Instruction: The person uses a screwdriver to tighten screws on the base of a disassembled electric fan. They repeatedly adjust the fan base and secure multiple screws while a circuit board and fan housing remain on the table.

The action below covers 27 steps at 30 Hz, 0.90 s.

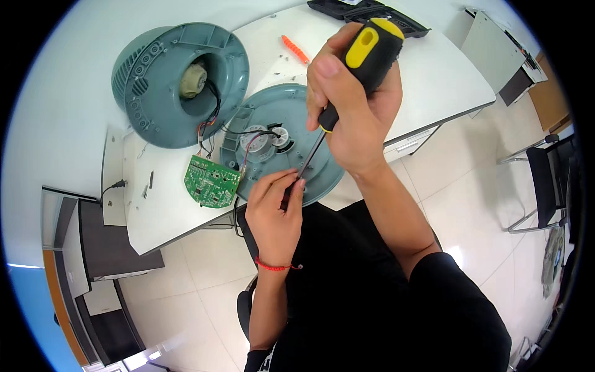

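My right hand point(359, 102) is wrapped round the black and yellow handle of a screwdriver point(372, 53), whose thin metal shaft slants down to the left. At the shaft's lower end, my left hand point(273, 198) has its fingers pinched together; something dark shows between them, but its kind is hidden. Both hands are over the near edge of a round grey-green plastic base point(297, 115), which carries a round motor-like part point(255, 141) and a small white wheel point(281, 136). Wires link the base to a green circuit board point(212, 181) at its left.
A grey-green plastic housing point(186, 118) with a beige part point(193, 80) inside stands at the back left of the white table point(446, 87). Behind my right hand lie an orange tool point(294, 48) and an open black case point(403, 22). A black chair point(542, 186) is at the right.
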{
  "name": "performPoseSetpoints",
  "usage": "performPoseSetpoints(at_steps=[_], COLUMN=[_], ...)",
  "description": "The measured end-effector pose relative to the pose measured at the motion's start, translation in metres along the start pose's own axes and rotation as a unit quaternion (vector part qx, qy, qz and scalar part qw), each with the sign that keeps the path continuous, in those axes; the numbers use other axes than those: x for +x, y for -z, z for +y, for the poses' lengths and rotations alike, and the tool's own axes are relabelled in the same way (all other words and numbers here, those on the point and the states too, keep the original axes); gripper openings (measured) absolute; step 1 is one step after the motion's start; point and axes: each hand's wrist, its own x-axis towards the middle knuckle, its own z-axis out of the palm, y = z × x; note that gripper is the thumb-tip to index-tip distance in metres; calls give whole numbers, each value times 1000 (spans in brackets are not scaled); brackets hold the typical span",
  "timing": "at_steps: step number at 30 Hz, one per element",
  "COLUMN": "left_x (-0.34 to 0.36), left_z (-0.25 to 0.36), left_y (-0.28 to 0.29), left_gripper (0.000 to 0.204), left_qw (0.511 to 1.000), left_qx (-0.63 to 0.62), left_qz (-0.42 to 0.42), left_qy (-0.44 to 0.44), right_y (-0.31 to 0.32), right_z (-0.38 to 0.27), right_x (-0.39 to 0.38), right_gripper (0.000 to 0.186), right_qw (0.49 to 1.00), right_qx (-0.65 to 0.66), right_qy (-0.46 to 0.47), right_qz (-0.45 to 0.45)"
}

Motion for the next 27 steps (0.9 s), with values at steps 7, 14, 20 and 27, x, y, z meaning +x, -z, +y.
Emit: performPoseSetpoints(at_steps=[7, 14, 20, 27], left_x=[-1, -1, -1, 0], left_z=[-2, -1, -2, 1], left_y=[3, 6, 5, 5], left_gripper=[11, 13, 14, 14], left_qw=[1000, 1000, 999, 999], left_qx=[0, 0, 5, 13], left_qz=[4, 1, 13, 12], left_qy=[-9, -17, -36, -41], right_y=[0, 0, -3, -4], right_z=[3, 7, 10, 8], right_x=[6, 7, 10, 12], right_gripper=[19, 15, 15, 24], right_qw=[998, 999, 998, 975], right_qx=[-63, -17, -18, 119], right_qy=[-18, -30, -50, -106], right_qz=[-25, -28, -18, -155])
